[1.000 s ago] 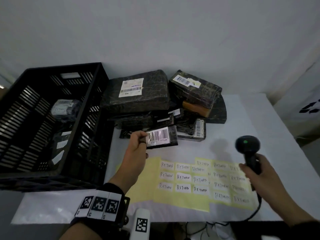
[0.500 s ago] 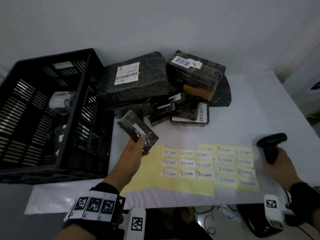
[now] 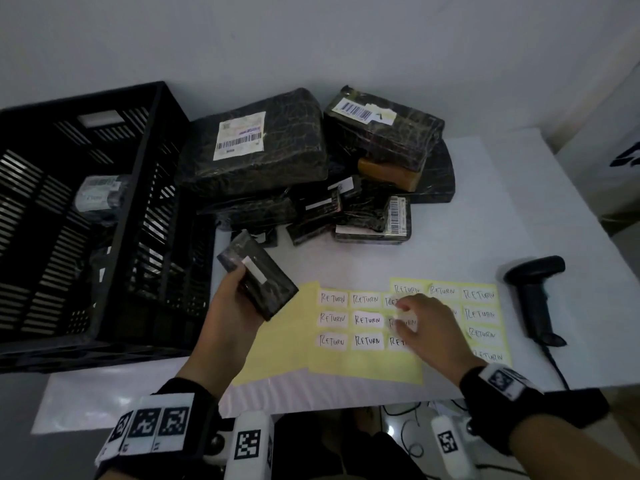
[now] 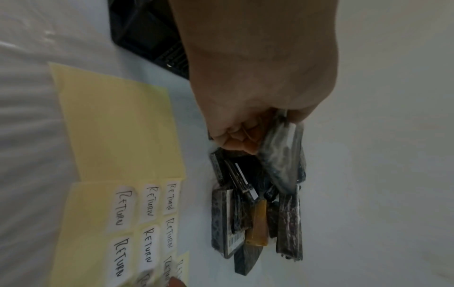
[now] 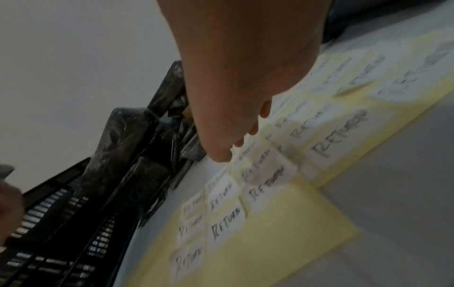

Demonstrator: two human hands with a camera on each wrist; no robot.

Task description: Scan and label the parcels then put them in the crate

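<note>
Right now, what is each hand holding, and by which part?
Left hand grips the small black plastic-wrapped parcel by its near end. Right hand holds nothing, fingers over the white RETURN labels.

Desk (image 3: 485, 188): was white.
On it: black crate (image 3: 157, 140), parcel pile (image 3: 311, 174), yellow label sheets (image 3: 284, 351), scanner (image 3: 535, 296).

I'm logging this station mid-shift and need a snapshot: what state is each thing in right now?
Small parcel: held off the table in the left hand.
Right hand: fingers extended, reaching over the RETURN labels; contact unclear.
Scanner: lying on the table, unheld.
Crate: holds at least one labelled parcel.
Parcel pile: stacked beside the crate.
</note>
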